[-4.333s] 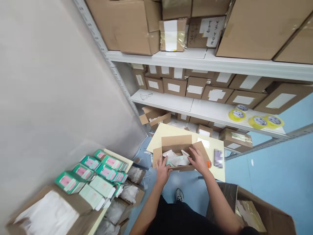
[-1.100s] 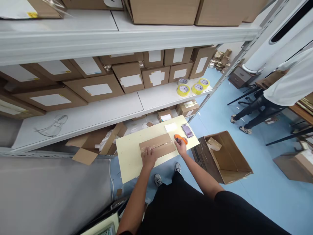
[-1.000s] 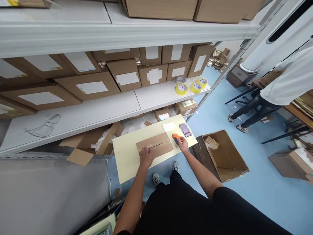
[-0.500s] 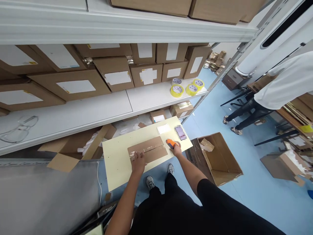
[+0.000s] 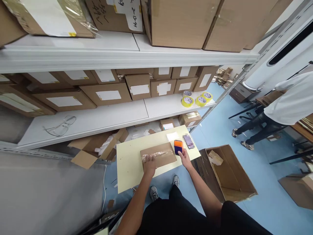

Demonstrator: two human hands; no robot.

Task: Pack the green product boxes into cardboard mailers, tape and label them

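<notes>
A flat brown cardboard box (image 5: 160, 154) lies on the pale yellow tabletop (image 5: 128, 166), with shiny clear tape running lengthwise over its top. My left hand (image 5: 149, 165) rests on the left part of the box, fingers laid out over the tape. Beyond the box's right end, my right hand (image 5: 185, 158) grips an orange and dark blue tape dispenser (image 5: 178, 147). I cannot tell whether the dispenser touches the box. Near it are a white sheet (image 5: 172, 136) and a blurred purple phone-like object (image 5: 188, 141).
Shelving with labelled cartons (image 5: 139, 86) stands ahead, holding tape rolls (image 5: 187, 101) and clear glasses (image 5: 61, 127). An open carton (image 5: 84, 159) sits low left; a large open carton (image 5: 234, 173) is on the floor right. A person in white (image 5: 290, 101) stands farther right.
The tape dispenser has turned in my right hand, so its dark blue side now shows. My left hand stays on the box. The whole view has shifted, showing more of the upper shelf.
</notes>
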